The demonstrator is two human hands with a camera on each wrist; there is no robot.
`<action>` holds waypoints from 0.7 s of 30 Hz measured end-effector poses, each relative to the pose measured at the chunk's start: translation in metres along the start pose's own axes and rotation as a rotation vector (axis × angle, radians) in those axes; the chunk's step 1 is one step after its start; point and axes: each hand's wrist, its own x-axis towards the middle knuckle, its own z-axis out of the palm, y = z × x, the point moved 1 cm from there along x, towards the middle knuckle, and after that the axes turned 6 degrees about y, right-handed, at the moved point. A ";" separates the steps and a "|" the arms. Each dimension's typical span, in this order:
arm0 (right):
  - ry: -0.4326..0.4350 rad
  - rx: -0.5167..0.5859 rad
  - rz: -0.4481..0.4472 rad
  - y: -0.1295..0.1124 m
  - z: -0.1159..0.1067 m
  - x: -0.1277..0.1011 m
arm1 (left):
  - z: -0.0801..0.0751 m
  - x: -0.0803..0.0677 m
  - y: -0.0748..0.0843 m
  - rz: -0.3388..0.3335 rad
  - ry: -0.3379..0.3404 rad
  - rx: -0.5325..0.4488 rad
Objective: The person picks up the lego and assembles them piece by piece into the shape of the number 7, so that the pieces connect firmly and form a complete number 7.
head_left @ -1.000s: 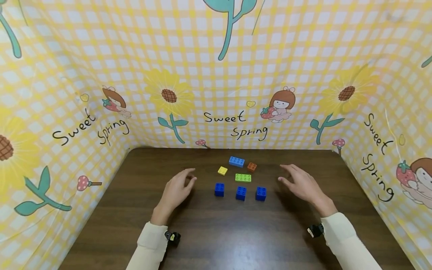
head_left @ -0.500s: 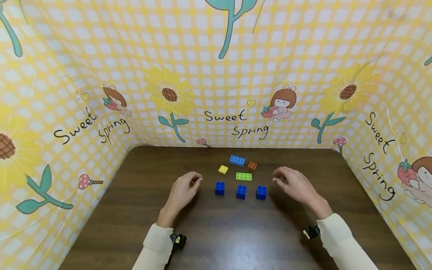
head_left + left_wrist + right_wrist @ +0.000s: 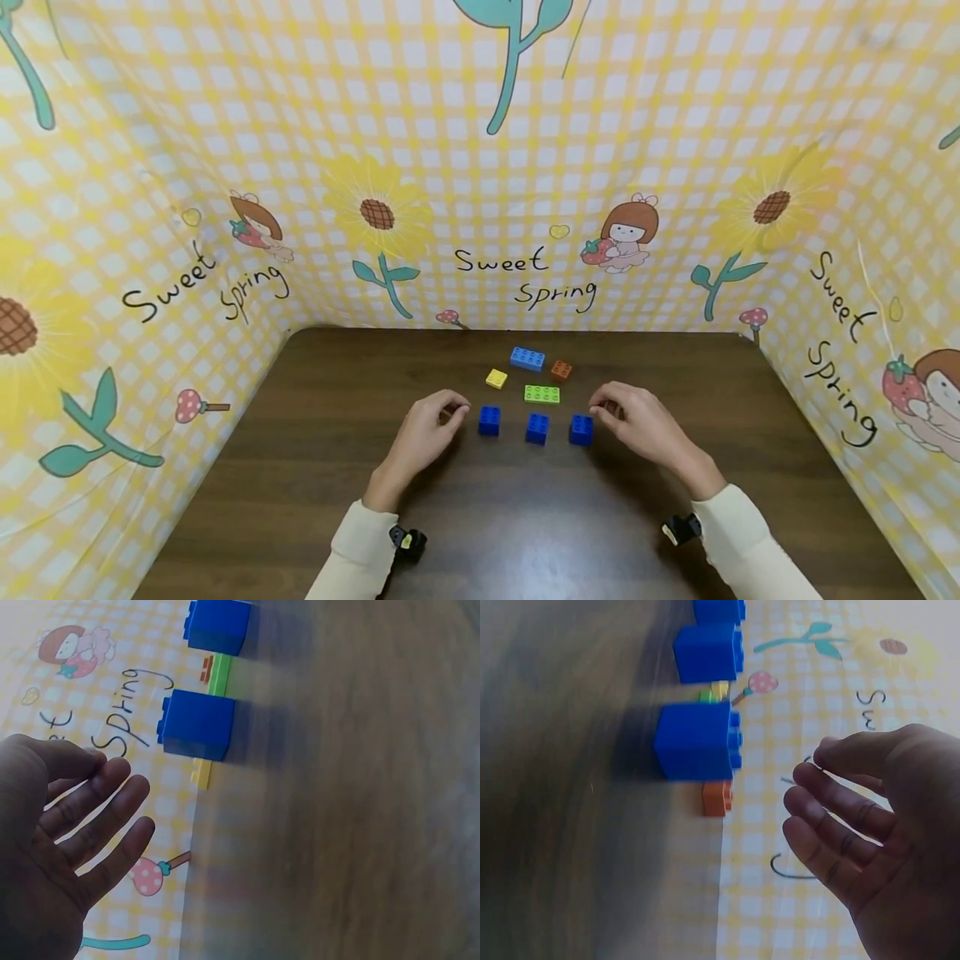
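From the head camera, your left hand (image 3: 426,437) hovered just beside the left blue brick (image 3: 489,421), your right hand (image 3: 637,425) just beside the right blue brick (image 3: 581,430), both with fingers loosely curled and holding nothing. At the left wrist, your fingers (image 3: 105,817) lay relaxed, apart from the nearest blue brick (image 3: 196,724). At the right wrist, your fingers (image 3: 832,825) were loosely bent, apart from the nearest blue brick (image 3: 697,741).

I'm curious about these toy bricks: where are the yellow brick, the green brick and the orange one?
yellow brick (image 3: 496,379), head view, its studded top.
green brick (image 3: 542,394), head view, middle of its top.
orange brick (image 3: 561,370), head view, its top.
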 end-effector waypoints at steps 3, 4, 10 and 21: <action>-0.017 0.051 -0.004 -0.008 0.005 -0.001 | 0.004 -0.002 0.001 -0.009 -0.017 -0.021; -0.020 0.060 -0.005 -0.010 0.008 -0.001 | 0.005 -0.002 0.001 -0.010 -0.020 -0.031; -0.027 0.112 -0.008 -0.024 0.021 -0.001 | 0.012 -0.003 0.001 -0.015 -0.022 -0.090; -0.040 0.144 0.003 -0.036 0.049 0.002 | 0.026 -0.005 0.001 -0.038 -0.061 -0.134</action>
